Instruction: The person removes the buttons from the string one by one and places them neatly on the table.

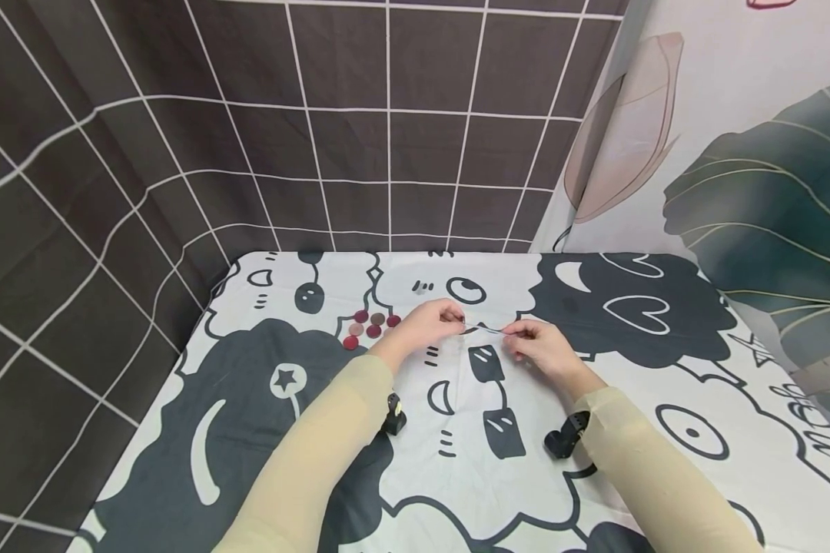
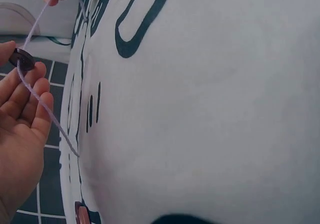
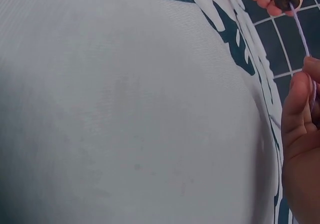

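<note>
In the left wrist view, my left hand (image 2: 20, 144) pinches a dark round button (image 2: 22, 59) between thumb and fingers. A thin light-purple cord (image 2: 52, 115) passes through the button, and one end hangs down in front of the palm. My right hand (image 3: 302, 134) pinches the same cord off to the right, its thumb against the fingers. Between the hands the cord runs nearly straight, as the head view shows over the middle of the table. The left hand (image 1: 429, 324) is nearer the loose discs than the right hand (image 1: 541, 346).
Several red, maroon and pinkish round discs (image 1: 373, 331) lie on the patterned tablecloth (image 1: 456, 476), just left of the left hand. A dark gridded curtain (image 1: 346, 146) stands behind and to the left. At the right hangs a leaf-print curtain (image 1: 754, 46).
</note>
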A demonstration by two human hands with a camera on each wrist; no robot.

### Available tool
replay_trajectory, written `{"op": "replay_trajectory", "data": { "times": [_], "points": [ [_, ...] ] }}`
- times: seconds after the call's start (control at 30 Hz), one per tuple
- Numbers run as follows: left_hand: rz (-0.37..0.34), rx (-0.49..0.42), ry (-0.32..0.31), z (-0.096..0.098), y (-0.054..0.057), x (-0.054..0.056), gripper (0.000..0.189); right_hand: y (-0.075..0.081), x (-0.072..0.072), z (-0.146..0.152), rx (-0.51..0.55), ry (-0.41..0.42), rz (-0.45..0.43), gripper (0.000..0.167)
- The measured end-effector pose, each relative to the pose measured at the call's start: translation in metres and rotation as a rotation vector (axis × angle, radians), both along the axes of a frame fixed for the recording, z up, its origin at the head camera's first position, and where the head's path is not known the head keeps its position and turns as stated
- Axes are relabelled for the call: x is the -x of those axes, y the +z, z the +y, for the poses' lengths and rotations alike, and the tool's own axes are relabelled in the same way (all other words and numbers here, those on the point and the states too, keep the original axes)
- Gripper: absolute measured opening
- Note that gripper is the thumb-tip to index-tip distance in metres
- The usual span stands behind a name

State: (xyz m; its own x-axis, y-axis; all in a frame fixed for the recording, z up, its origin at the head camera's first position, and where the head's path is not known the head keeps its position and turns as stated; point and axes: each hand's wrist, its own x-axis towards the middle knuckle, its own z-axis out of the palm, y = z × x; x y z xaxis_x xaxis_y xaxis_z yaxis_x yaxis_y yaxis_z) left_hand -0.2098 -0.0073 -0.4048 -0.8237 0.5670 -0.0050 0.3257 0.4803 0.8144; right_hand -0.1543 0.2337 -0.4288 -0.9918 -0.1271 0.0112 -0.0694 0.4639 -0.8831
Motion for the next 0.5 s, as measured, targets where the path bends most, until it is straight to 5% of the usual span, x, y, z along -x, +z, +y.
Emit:
{"op": "replay_trajectory", "data": {
  "times": [0.5],
  "points": [
    [-0.008,0.003,0.029,-0.012,0.003,-0.001,0.024,0.003,-0.001,0.003,-0.020,-0.054,-0.006,0.023]
  ]
}}
